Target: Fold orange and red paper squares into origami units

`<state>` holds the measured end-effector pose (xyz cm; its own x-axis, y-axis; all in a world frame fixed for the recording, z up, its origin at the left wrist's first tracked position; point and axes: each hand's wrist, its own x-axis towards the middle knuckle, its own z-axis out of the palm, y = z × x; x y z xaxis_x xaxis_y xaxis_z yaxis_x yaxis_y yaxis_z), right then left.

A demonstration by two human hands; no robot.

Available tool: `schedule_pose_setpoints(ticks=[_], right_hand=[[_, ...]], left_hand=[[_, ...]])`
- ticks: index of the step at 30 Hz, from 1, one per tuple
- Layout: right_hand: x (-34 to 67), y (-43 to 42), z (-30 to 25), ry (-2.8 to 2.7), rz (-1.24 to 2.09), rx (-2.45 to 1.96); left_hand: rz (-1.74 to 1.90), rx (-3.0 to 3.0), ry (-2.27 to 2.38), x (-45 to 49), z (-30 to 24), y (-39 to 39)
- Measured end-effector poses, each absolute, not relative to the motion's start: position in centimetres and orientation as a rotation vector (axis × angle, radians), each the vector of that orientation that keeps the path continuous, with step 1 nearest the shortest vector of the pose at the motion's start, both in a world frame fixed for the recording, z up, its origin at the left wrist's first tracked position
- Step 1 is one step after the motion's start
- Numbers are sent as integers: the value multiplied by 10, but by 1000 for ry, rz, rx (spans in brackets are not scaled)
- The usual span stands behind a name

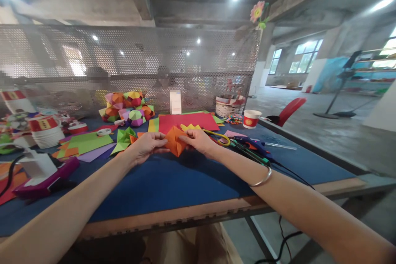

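Between my two hands, just above the blue tabletop (161, 194), is a folded orange origami paper piece (176, 140). My left hand (150, 147) pinches its left side, and my right hand (199, 140) grips the right side. Right behind it lie yellow folded pieces (190, 127) and a stack of red paper sheets (198, 120). A green folded paper piece (124, 139) rests to the left of my left hand. Close to my right wrist are yellow-handled scissors (223, 139), their blades hidden.
Finished paper balls (133, 109) are piled at the back left before a perforated metal screen (185, 57). On the left stand stacked paper cups (45, 130) and a purple power strip (46, 179). A blue glue gun (252, 144), a paper cup (251, 119) and a woven basket (229, 107) occupy the right.
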<state>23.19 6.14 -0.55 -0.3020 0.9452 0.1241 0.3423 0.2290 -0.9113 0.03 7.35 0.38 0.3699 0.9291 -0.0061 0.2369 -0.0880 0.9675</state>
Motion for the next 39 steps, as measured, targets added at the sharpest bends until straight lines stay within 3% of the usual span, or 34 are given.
schedule_pose_setpoints(ticks=[17,39], right_hand=[[223,51,-8,-1955,983,-1118],[225,54,-13,-2122,795,-1118]], left_hand=[[1014,2263,1284,9,-2,71],[1114,2397,1273,13,7,57]])
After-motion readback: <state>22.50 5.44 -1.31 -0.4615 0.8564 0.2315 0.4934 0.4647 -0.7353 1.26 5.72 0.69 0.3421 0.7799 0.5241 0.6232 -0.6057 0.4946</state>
